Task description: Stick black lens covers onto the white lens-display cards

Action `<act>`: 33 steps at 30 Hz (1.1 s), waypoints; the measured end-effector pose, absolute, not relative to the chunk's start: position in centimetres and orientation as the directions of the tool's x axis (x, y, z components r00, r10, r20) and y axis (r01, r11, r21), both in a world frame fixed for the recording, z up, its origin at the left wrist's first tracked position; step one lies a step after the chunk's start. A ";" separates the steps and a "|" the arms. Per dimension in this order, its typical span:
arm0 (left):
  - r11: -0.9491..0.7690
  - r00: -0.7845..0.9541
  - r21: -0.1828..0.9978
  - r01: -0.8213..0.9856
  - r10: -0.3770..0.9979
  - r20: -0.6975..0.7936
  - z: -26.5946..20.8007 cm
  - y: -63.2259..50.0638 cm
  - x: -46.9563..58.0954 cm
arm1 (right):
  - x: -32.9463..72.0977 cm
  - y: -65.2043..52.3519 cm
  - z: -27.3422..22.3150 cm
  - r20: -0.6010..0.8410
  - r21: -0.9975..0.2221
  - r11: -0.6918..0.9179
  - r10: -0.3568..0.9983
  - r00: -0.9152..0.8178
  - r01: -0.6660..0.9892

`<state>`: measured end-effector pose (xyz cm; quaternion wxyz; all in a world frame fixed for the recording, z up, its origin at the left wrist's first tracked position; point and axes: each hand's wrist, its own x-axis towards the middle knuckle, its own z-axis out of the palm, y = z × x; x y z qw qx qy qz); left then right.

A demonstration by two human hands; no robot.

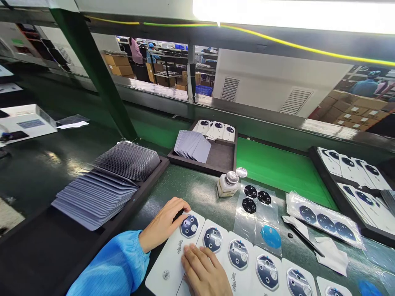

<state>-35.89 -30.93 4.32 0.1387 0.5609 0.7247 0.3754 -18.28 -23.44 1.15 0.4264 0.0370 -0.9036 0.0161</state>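
My left hand [165, 224], in a blue sleeve, curls its thumb and index finger around the upper left corner of a white panel [165, 259]. That panel carries a dark octagonal plate [189, 226] with round holes. My right hand [208, 271] lies with fingers stretched out over the lower part of this panel and the one beside it. A row of similar white panels [239, 253] continues to the right, each with a shiny octagonal plate and small blue tabs. Some panels are cut off by the bottom edge.
Left stands a black tray [148, 176] of stacked grey panels [95, 197]. Behind is another tray [224, 156]; a third [327, 170] is at right. A pump bottle [228, 185], a film sheet [261, 216], bagged plates [325, 220], a black pen-like tool [304, 236] and wipes [333, 255] lie nearby.
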 end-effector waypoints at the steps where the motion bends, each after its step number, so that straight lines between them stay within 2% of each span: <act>1: 0.088 -0.330 0.700 0.709 0.918 0.219 4.3 -30.9 -35.9 | -18.3 -23.5 1.2 0.769 0.001 0.997 -0.051 -0.638 -0.079; 17: 0.052 -0.308 0.679 0.733 0.914 0.263 3.5 -30.9 -36.2 | -18.2 -23.7 1.9 0.774 0.002 0.999 -0.032 -0.632 -0.048; 25: 0.054 -0.366 0.511 0.858 0.762 0.534 4.5 -31.2 -36.0 | -18.7 -24.0 2.0 0.818 -0.015 0.998 -0.018 -0.575 -0.053; 29: 0.030 -0.372 0.493 0.869 0.696 0.614 4.9 -31.2 -35.8 | -19.1 -24.0 2.2 0.858 0.011 0.997 -0.047 -0.511 -0.074; 33: 0.031 -0.400 0.509 0.860 0.660 0.636 4.9 -31.2 -35.8 | -18.9 -24.2 2.1 0.847 0.026 0.996 -0.065 -0.528 -0.081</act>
